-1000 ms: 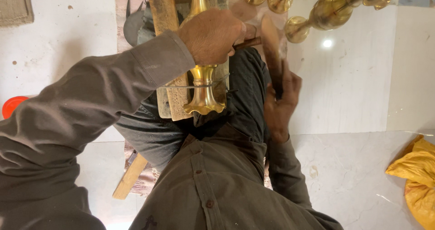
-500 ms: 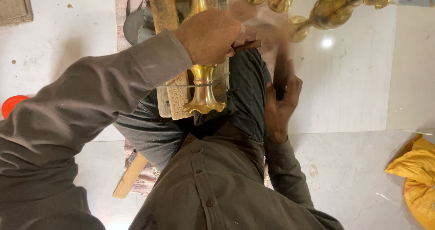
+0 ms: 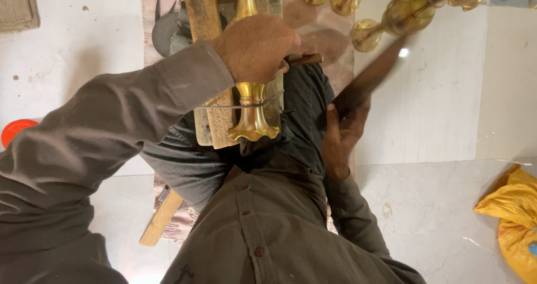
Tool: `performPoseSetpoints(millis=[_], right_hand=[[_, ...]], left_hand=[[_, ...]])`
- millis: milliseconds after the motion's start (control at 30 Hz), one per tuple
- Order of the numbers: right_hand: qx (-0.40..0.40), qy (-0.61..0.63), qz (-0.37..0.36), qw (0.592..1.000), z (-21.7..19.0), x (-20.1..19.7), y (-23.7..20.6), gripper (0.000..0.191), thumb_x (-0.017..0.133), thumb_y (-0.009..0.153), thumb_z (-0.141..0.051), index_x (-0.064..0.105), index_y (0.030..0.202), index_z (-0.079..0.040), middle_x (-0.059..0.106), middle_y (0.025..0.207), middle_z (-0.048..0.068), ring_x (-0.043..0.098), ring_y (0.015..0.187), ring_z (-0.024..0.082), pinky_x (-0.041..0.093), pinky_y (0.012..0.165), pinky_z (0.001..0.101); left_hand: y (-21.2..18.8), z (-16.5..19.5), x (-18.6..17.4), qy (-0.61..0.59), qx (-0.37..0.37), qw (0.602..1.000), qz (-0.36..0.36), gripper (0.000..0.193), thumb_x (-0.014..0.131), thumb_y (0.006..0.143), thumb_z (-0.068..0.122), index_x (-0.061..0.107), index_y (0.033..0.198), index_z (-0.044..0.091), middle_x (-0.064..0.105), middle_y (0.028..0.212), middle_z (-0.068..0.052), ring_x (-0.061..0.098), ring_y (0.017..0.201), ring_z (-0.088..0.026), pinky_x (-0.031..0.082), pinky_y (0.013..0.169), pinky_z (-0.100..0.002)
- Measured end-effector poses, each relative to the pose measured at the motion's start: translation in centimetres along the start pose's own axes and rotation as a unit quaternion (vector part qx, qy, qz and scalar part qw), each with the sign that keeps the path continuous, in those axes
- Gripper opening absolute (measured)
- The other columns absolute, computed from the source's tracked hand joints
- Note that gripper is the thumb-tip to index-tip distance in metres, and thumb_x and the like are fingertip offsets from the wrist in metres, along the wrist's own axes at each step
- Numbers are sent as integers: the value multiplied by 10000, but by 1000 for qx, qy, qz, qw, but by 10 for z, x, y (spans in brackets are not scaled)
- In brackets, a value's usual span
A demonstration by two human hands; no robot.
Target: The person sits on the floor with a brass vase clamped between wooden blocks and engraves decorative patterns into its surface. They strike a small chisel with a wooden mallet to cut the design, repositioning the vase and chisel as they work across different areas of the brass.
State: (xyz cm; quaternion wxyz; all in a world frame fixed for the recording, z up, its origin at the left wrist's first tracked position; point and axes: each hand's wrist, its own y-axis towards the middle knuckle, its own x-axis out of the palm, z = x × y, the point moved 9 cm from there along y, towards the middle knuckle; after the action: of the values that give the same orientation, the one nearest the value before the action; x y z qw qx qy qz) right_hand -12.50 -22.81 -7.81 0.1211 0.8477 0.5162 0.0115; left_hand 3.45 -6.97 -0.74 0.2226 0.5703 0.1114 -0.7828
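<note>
Brass stem [image 3: 250, 102] clamped unmoved under left hand [image 3: 254, 46]; right hand [image 3: 342, 133], fingers gripping wooden mallet [image 3: 369, 80], now swung outward, blurred.

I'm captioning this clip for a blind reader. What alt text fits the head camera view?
Seen from above, a seated person's left hand grips a brass stem piece against a wooden block, while the right hand swings a blurred dark stick-like tool. More brass pieces lie on the pale tiled floor, with yellow cloth at right.

Pale marble floor [image 3: 447, 205] with a bright glint and a yellow cloth [image 3: 509, 217] at its edge
</note>
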Motion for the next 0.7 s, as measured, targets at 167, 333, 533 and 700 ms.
performPoseSetpoints(millis=[167, 333, 533, 700], right_hand=[[-27, -127, -42, 991, 1, 5, -3, 647, 588, 1070, 60, 322, 1655, -20, 524, 1383, 157, 541, 1248, 227, 469, 1122, 361], [-52, -168, -25, 984, 3, 5, -7, 653, 590, 1039, 77, 268, 1602, 3, 404, 1493, 197, 441, 1367, 274, 406, 1133, 390], [0, -89, -5, 996, 8, 2, -14, 686, 607, 1057, 13, 242, 1634, -55, 510, 1394, 157, 545, 1263, 241, 491, 1077, 359], [-11, 41, 22, 999, -1, 2, -16, 692, 573, 1092, 20, 189, 1653, -111, 502, 1427, 144, 533, 1232, 237, 476, 1080, 372]], left_hand=[[-2, 1, 0, 12, 0, 1000, 8, 278, 861, 832, 248, 757, 918, 5, 717, 730, -182, 738, 717, -339, 617, 661, -476], [-4, 1, 1, -7, -2, 1000, -19, 214, 834, 859, 211, 756, 936, 28, 715, 718, -166, 743, 696, -312, 620, 628, -464], [-3, 0, 4, -6, -13, 999, -40, 291, 825, 864, 266, 747, 965, 4, 702, 692, -168, 738, 655, -306, 623, 621, -451], [-7, 7, -1, 29, 18, 999, -15, 277, 826, 848, 267, 773, 1010, 49, 699, 702, -153, 737, 695, -320, 618, 646, -466]])
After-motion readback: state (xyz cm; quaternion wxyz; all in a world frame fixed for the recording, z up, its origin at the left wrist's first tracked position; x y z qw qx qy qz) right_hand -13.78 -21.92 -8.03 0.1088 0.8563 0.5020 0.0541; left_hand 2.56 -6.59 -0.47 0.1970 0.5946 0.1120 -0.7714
